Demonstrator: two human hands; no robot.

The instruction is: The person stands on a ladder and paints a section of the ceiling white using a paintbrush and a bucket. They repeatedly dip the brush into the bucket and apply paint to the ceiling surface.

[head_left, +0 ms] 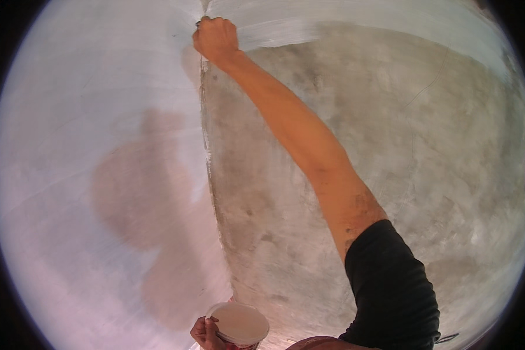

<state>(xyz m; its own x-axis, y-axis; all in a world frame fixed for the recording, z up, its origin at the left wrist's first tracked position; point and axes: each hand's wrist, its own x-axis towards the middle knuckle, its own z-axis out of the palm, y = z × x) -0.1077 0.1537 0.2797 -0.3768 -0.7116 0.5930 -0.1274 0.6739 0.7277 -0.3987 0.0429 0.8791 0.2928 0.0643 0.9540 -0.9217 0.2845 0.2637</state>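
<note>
Bucket [240,323] in left hand [206,333], right hand [217,39] clenched, wall corner [209,175]

Near the top of the wall corner [207,153], the right hand [217,39] mostly hides a dark object [198,24], too small to identify. The view's lower edge crops the base of the bucket [246,341] and the wrist of the left hand [206,333].
</note>
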